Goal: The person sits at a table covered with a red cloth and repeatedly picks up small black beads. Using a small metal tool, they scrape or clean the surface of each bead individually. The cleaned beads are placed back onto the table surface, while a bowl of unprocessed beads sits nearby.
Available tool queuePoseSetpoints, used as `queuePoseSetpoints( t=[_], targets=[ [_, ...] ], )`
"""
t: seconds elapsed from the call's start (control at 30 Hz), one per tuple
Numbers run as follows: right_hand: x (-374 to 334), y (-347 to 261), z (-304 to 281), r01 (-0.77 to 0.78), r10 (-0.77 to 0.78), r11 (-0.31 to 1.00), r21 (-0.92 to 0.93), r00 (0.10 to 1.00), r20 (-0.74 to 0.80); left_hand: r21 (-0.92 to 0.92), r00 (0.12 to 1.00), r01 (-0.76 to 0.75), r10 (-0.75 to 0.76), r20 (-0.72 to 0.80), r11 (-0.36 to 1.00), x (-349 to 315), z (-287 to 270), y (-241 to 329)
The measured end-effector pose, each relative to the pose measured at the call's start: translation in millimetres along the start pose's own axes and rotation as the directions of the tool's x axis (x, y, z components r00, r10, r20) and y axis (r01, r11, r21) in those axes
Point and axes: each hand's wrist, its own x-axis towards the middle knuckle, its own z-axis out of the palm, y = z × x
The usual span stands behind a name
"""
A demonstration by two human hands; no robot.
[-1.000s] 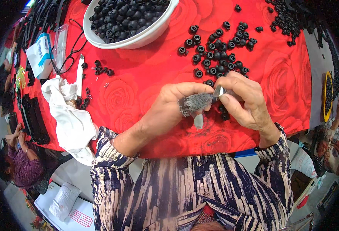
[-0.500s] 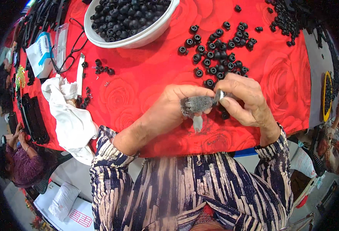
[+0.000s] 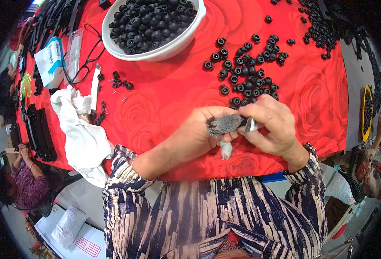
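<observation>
The left hand (image 3: 199, 128), with a gray knit cover (image 3: 226, 124) on one finger, pinches a small black piece (image 3: 243, 121). The right hand (image 3: 273, 125) grips a shiny metal blade (image 3: 251, 125) right next to that piece. Both hands are over the near part of the red counter (image 3: 168, 95). Just past them are lots of round black knobs (image 3: 248, 72). A white bowl (image 3: 160, 55), full of more knobs, sits far and left. A white cloth (image 3: 83, 144) lies on the left.

Remotely, I see navy-and-cream streaked sleeves (image 3: 127, 207); on the left hand (image 3: 197, 125), 1 grey finger cover (image 3: 225, 124), 1 whitish cover (image 3: 226, 150).
</observation>
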Motion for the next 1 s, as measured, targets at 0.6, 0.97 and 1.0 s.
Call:
queuePoseSetpoints(
  t=[0.6,0.97,1.0],
  targets=[
    [2,-9,-5,-0.313,0.32,0.917,0.249,0.947,0.013,0.284,0.965,-0.215,0.248,-0.088,0.934,1,2,3],
    [3,-13,0,-0.512,0.494,0.824,0.243,0.859,0.135,0.882,0.68,-0.471,0.644,0.352,0.016,5,3,-2],
    [1,-13,0,-0.506,0.489,0.835,0.217,0.862,0.131,0.887,0.69,-0.461,0.639,0.341,0.025,5,5,-2]
  ],
)
